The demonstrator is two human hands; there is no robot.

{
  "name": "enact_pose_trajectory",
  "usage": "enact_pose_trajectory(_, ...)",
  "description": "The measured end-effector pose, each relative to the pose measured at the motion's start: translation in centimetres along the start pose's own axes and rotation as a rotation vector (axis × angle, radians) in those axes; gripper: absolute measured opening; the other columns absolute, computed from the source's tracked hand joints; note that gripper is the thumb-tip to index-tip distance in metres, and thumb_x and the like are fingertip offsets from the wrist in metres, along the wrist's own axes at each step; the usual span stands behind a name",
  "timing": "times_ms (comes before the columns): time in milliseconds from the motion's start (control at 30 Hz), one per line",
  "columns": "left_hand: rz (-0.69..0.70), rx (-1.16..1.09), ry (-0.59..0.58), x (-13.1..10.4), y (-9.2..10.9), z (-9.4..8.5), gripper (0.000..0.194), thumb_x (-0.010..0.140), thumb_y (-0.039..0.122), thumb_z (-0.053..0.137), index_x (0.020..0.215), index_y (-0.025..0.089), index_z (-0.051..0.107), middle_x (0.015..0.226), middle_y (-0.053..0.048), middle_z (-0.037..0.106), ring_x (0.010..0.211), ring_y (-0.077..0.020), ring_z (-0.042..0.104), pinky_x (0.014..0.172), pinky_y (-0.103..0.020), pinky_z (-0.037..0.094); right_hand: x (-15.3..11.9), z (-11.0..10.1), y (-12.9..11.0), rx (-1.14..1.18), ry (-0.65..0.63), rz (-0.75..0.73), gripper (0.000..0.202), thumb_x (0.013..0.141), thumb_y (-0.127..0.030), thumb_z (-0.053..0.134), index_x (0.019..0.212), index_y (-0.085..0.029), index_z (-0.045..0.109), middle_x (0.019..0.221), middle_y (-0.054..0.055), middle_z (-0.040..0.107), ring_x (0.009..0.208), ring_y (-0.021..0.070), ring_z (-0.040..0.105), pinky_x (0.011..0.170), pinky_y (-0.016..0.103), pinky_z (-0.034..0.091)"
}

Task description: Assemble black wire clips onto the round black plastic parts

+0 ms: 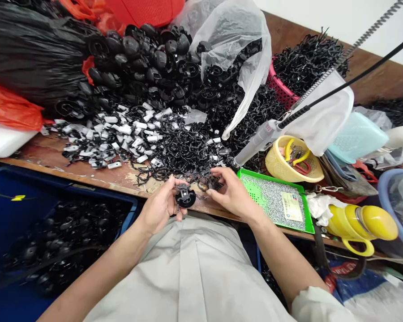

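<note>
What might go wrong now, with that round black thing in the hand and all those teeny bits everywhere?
The left hand holds the round black part near the bench's front edge, so if it slipped, it might fall off.

The green tray of tiny metal bits sits close to the right forearm; a bump could spill them.

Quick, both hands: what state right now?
Left hand: closed, holding a round black part.
Right hand: half-curled at small dark pieces; grip cannot be told.
</note>
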State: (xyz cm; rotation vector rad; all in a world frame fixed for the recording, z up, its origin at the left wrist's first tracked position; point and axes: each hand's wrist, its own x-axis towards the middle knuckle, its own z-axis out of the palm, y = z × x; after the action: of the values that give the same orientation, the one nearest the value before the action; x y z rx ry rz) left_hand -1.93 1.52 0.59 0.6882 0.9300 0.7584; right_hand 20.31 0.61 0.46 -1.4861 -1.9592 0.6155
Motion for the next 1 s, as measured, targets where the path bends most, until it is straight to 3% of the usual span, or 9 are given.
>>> enact_pose_trajectory(100,-0.016,-0.013,-0.026,0.0,-0.2,0.5,0.047,0.091,0.060,0.040,0.108,0.018,0.056,0.076,-0.004,0.063,0.048,-0.0151,0.060,0.035,-0.024,0.045,-0.7,-1.2,-1.8,0.123,0.068,-0.066,0.064,0.079,-0.027,0.070,0.137,-0.027,0.042,0.117,0.007,0.057,0.106,0.0223,0.056,0.094,0.040,0.047)
enact_pose_trajectory(233,-0.010,0.007,-0.075,0.1,-0.6,1.6,0.048,0.091,0.060,0.041,0.110,0.019,0.058,0.080,-0.005,0.064,0.050,-0.0140,0.060,0.036,-0.024,0.047,-0.9,-1.2,-3.8,0.108,-0.028,-0.255,0.072,0.078,-0.028,0.071,0.142,-0.028,0.037,0.125,0.008,0.058,0.119,0.0256,0.051,0.104,0.045,0.041)
enact_pose_trajectory(400,0.045,0.096,-0.115,-0.2,-0.7,2.1,0.040,0.090,0.054,0.049,0.111,0.020,0.057,0.086,-0.003,0.061,0.056,-0.0130,0.060,0.040,-0.023,0.048,-0.5,-0.2,-3.5,0.064,-0.053,-0.305,0.078,0.079,-0.029,0.070,0.146,-0.027,0.032,0.130,0.008,0.058,0.128,0.0265,0.047,0.108,0.047,0.035)
enact_pose_trajectory(600,0.099,0.246,-0.091,-0.3,-0.9,1.7,0.036,0.079,0.030,0.069,0.111,0.023,0.054,0.087,0.001,0.058,0.060,-0.0093,0.056,0.045,-0.020,0.048,-0.9,0.0,-3.1,0.037,-0.079,-0.327,0.077,0.085,-0.029,0.065,0.150,-0.028,0.025,0.137,0.008,0.057,0.135,0.0262,0.044,0.114,0.052,0.029)
enact_pose_trajectory(667,0.069,0.222,-0.077,-0.2,-1.0,1.4,0.035,0.080,0.029,0.067,0.111,0.022,0.053,0.083,0.002,0.058,0.055,-0.0087,0.055,0.042,-0.020,0.045,-1.2,0.1,-3.1,0.053,-0.069,-0.346,0.076,0.085,-0.032,0.066,0.149,-0.028,0.027,0.141,0.008,0.054,0.139,0.0268,0.040,0.115,0.053,0.028)
enact_pose_trajectory(767,0.021,0.204,-0.065,0.0,-1.1,1.0,0.040,0.080,0.028,0.066,0.115,0.023,0.048,0.082,0.002,0.061,0.052,-0.0101,0.057,0.041,-0.020,0.041,-1.4,0.2,-2.9,0.122,0.084,-0.281,0.059,0.086,-0.029,0.065,0.141,-0.027,0.043,0.140,0.010,0.054,0.135,0.0259,0.044,0.112,0.048,0.036)
enact_pose_trajectory(867,0.178,0.330,-0.070,-0.2,-1.2,1.1,0.050,0.078,0.020,0.066,0.124,0.024,0.045,0.104,-0.004,0.066,0.084,-0.0162,0.067,0.067,-0.026,0.053,-1.4,0.7,-2.8,0.208,0.222,-0.137,0.033,0.090,-0.024,0.059,0.123,-0.023,0.059,0.121,0.010,0.063,0.114,0.0215,0.059,0.098,0.040,0.048)
enact_pose_trajectory(933,0.337,0.464,-0.082,-0.3,-1.4,1.3,0.056,0.080,0.015,0.064,0.131,0.025,0.044,0.121,-0.007,0.063,0.114,-0.0199,0.060,0.093,-0.032,0.049,-1.6,0.8,-3.0,0.264,0.220,-0.069,0.019,0.091,-0.024,0.057,0.109,-0.022,0.065,0.101,0.007,0.067,0.093,0.0176,0.064,0.083,0.034,0.052)
enact_pose_trajectory(1000,0.440,0.554,-0.071,-0.4,-1.4,1.4,0.059,0.083,0.015,0.062,0.136,0.026,0.041,0.130,-0.009,0.059,0.126,-0.0215,0.053,0.103,-0.037,0.043,-2.0,0.8,-3.2,0.311,0.190,-0.057,0.013,0.092,-0.024,0.057,0.100,-0.022,0.066,0.088,0.003,0.067,0.079,0.0151,0.063,0.074,0.030,0.051)
